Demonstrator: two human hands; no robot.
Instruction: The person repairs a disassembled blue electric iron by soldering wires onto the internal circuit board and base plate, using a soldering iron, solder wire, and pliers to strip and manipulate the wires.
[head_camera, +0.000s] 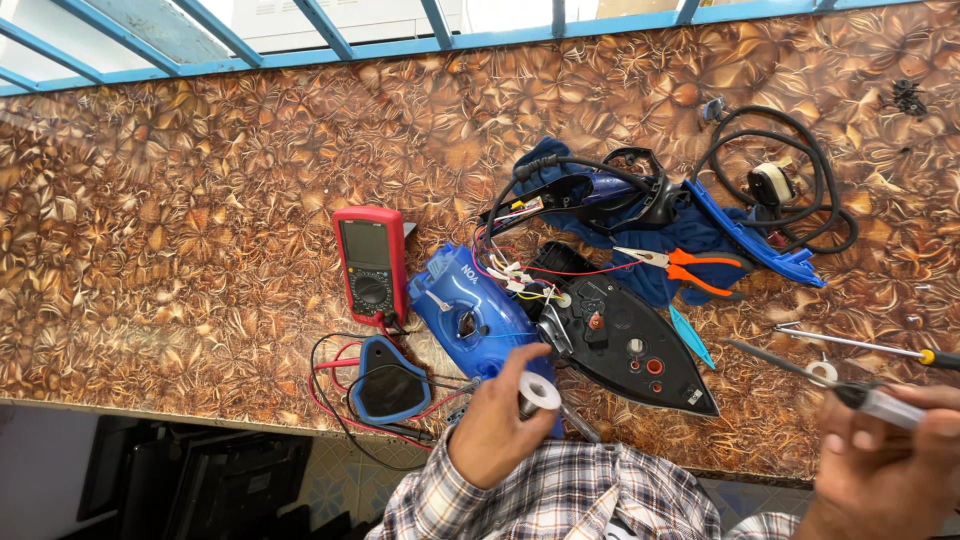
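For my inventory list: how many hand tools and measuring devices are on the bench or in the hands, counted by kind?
Screwdrivers: 2 (one held, one lying)
Pliers: 1
Multimeter: 1
Total: 4

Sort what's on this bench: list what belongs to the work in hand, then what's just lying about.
In use:
left hand holding a small white roll
right hand holding a clear-handled tool
opened iron soleplate
blue iron shell

Lying about:
red multimeter
orange-handled pliers
coiled black cord
yellow-tipped screwdriver
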